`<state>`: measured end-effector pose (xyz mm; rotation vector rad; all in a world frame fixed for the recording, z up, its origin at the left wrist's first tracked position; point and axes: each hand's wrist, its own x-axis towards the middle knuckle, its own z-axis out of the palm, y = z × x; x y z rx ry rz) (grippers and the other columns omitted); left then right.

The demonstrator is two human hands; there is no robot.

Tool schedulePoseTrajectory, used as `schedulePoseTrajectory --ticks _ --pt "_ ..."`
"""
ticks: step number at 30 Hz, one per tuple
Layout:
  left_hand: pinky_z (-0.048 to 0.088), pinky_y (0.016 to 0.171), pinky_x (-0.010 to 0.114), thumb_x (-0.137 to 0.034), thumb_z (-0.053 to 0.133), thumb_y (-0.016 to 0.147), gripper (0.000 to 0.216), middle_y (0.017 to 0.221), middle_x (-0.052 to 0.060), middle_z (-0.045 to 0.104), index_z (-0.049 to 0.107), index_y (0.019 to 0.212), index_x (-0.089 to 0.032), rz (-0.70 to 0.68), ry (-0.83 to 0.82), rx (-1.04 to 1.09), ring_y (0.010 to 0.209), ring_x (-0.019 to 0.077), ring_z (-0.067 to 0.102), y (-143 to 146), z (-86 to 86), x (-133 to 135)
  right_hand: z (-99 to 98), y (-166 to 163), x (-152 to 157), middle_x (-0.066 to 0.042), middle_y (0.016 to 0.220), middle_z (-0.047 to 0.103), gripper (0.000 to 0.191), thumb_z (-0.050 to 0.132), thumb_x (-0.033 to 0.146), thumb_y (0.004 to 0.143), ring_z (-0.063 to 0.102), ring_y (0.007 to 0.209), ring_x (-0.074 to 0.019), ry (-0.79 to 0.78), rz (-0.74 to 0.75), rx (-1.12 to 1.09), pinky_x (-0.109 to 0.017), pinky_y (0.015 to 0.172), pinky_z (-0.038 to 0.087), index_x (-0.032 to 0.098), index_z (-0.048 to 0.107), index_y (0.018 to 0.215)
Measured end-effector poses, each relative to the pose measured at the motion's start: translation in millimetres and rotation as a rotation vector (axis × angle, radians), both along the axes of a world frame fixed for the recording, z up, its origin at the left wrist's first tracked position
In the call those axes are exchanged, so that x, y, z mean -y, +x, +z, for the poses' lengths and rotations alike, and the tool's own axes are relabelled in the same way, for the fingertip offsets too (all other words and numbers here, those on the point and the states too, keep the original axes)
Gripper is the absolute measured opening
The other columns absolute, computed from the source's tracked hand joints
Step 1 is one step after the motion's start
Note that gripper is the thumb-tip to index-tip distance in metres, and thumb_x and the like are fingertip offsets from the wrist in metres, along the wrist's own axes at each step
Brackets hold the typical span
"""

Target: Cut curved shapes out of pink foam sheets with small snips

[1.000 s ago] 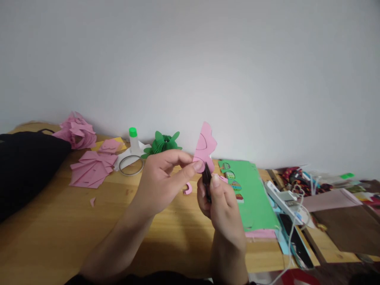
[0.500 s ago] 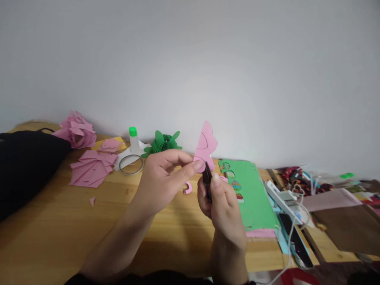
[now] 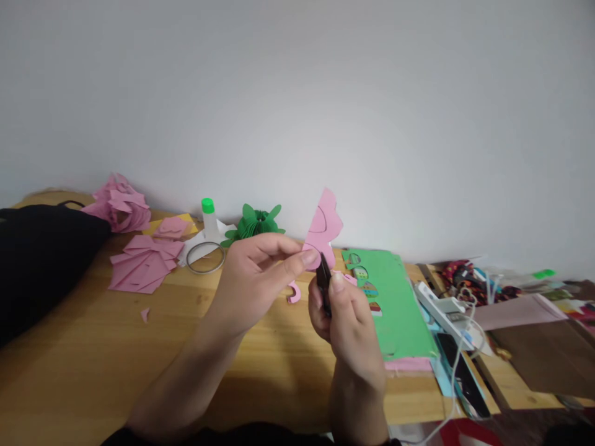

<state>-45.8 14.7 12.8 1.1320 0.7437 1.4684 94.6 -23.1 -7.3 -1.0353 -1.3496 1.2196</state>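
Between the thumb and fingers of my left hand (image 3: 260,279) is a pink paper cutout (image 3: 324,220) with a scalloped right edge and curved dark lines on it. My right hand (image 3: 346,316) is closed around small dark scissors (image 3: 324,279). Their blades point up and meet the lower right edge of the paper, close to my left thumb. A curved pink paper scrap (image 3: 294,292) lies on the table just below the hands. Most of the scissors' handle is hidden in my right fingers.
Pink folded paper (image 3: 146,265), a glue stick (image 3: 209,220), a roll of tape (image 3: 205,257) and a green paper figure (image 3: 258,222) stand left and behind. To the right are a green folder (image 3: 404,310), a white power strip (image 3: 444,316) and a phone (image 3: 460,368). A black bag (image 3: 46,266) sits far left.
The top of the pink paper has tilted slightly to the right. Both hands have kept nearly the same place, with the scissors still at the paper's lower edge.
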Motion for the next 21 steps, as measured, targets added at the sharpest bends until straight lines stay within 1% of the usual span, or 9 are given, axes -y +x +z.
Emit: schedulePoseTrajectory --ticks 9,13,21 --pt "0.056 0.052 0.022 -0.019 0.076 0.075 0.011 0.069 0.000 0.076 0.072 0.065 -0.019 0.016 -0.001 -0.004 0.053 0.0106 0.064 0.6 0.3 0.0 1.6 -1.4 1.4 0.007 0.049 0.034 0.046 0.039 0.051 0.102 0.025 0.041 -0.0081 -0.009 0.011 -0.007 -0.021 0.038 0.021 0.020 0.048 0.070" --pt "0.056 0.051 0.020 -0.020 0.077 0.075 0.011 0.068 -0.001 0.075 0.073 0.065 -0.018 0.017 0.016 0.002 0.052 0.0095 0.063 1.3 -0.1 -1.7 0.8 -0.9 1.0 0.007 0.050 0.034 0.044 0.040 0.048 0.103 0.025 0.042 -0.0076 0.003 0.025 -0.031 -0.020 0.038 0.021 0.020 0.048 0.070" --pt "0.056 0.052 0.018 -0.018 0.075 0.076 0.010 0.068 -0.001 0.076 0.074 0.066 -0.018 -0.009 -0.004 -0.001 0.052 0.0079 0.062 -1.4 2.4 0.6 0.3 0.3 1.0 0.008 0.050 0.034 0.043 0.040 0.046 0.104 0.025 0.042 -0.0073 0.016 0.048 -0.047 -0.020 0.038 0.020 0.019 0.049 0.071"
